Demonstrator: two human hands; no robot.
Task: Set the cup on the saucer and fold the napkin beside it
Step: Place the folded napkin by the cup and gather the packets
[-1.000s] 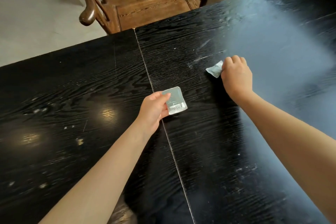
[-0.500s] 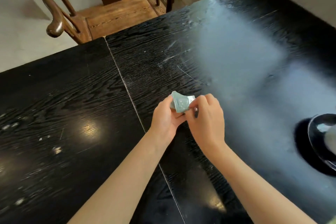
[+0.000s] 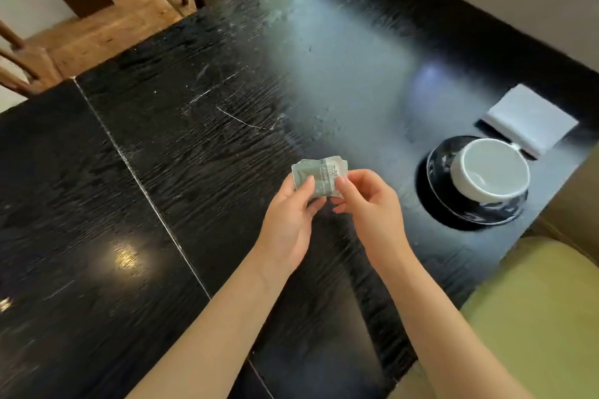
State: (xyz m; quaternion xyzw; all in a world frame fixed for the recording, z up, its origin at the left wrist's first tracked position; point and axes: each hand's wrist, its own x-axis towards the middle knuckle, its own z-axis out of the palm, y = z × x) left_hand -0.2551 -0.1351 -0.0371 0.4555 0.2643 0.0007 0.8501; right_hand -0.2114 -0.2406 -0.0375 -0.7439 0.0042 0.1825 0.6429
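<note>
A white cup stands on a dark saucer near the table's right edge. Just behind them lies a folded white napkin, flat on the table. Over the middle of the table, my left hand and my right hand both pinch a small grey-green foil packet, held above the tabletop. A torn piece of the packet is pressed against it between my fingers.
The black wood-grain table has a seam running down its left half. A wooden armchair stands beyond the far edge. A green cushion sits at the lower right beside the table.
My right hand carried the torn piece over to the packet in my left hand, and both now hold it together. The view swung right, bringing the cup, saucer and napkin into sight.
</note>
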